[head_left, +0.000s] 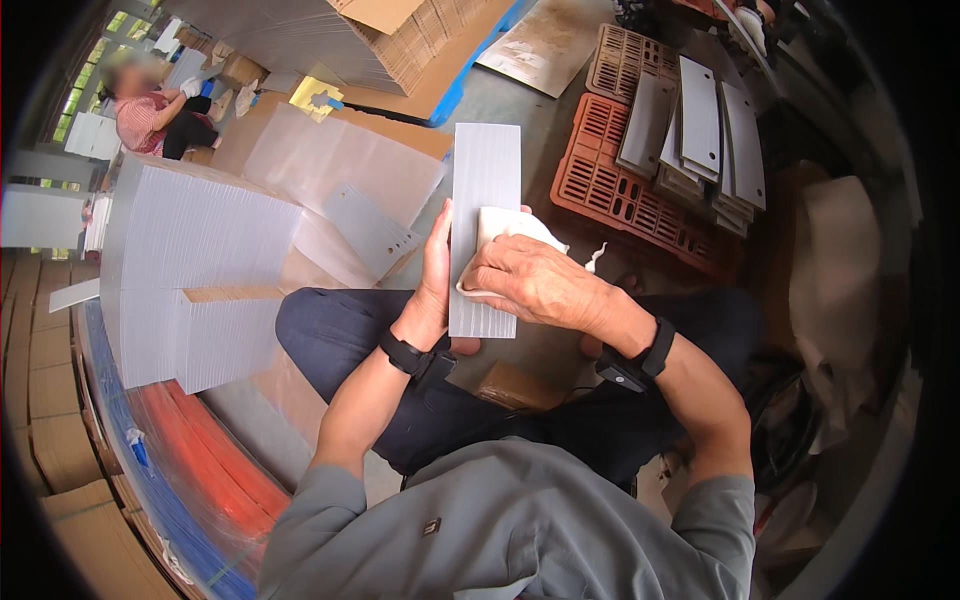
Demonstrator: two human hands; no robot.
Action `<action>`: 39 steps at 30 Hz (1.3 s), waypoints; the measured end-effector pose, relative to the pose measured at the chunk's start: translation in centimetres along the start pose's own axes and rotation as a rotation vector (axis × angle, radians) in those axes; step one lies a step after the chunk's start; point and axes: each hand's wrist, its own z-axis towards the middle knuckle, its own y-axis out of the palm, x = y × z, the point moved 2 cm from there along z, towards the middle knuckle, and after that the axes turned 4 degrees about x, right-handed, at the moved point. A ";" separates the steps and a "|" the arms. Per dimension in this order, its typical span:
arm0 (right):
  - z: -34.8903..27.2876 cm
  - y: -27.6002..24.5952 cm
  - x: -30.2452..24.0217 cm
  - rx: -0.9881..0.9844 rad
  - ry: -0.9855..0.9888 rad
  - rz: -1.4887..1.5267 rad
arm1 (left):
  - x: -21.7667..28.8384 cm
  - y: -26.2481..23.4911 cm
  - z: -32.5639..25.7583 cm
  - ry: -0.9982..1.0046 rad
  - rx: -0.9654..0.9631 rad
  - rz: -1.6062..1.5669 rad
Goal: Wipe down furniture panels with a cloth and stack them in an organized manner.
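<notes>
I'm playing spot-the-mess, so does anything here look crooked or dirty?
A bit, yes: the grey boards on the orange crate are fanned out unevenly, unlike the neater stack at left. The pale sheet at the top, left of the crate, has brown smudges.

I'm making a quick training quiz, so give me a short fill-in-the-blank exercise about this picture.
1. The left hand holds a long grey panel.
The right hand presses a white ____ against it.
2. The orange crate bearing grey boards is on the picture's ____ side.
3. The bands on both wrists are ____ in colour.

Missing words: cloth; right; black.
</notes>
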 end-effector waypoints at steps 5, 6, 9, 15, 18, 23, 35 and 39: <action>2.4 -1.4 4.8 0.238 0.117 -0.234 | -2.1 -1.9 -2.3 -0.209 0.053 -0.180; 2.3 -1.9 6.4 0.310 0.153 -0.294 | -2.6 -2.2 -2.5 -0.225 -0.042 -0.177; 0.9 -2.8 12.0 0.386 0.590 -0.184 | -3.2 -2.7 -3.2 -0.253 -0.123 -0.122; -2.5 -1.4 21.1 0.534 0.728 -0.354 | -1.0 -4.4 -4.9 -0.151 -0.109 -0.145; -2.1 -5.0 22.0 0.705 0.616 -0.403 | -2.4 -6.6 -3.9 -0.082 0.024 -0.081; -3.1 -6.9 24.4 0.529 0.960 -0.824 | -1.1 -10.0 -3.9 0.073 0.500 0.379; 1.3 10.9 17.6 0.081 0.630 -0.201 | 6.5 -28.0 -0.7 0.026 1.398 0.955; 2.8 16.3 15.3 -0.067 0.827 -0.062 | 8.1 -31.3 0.2 -0.061 1.446 0.808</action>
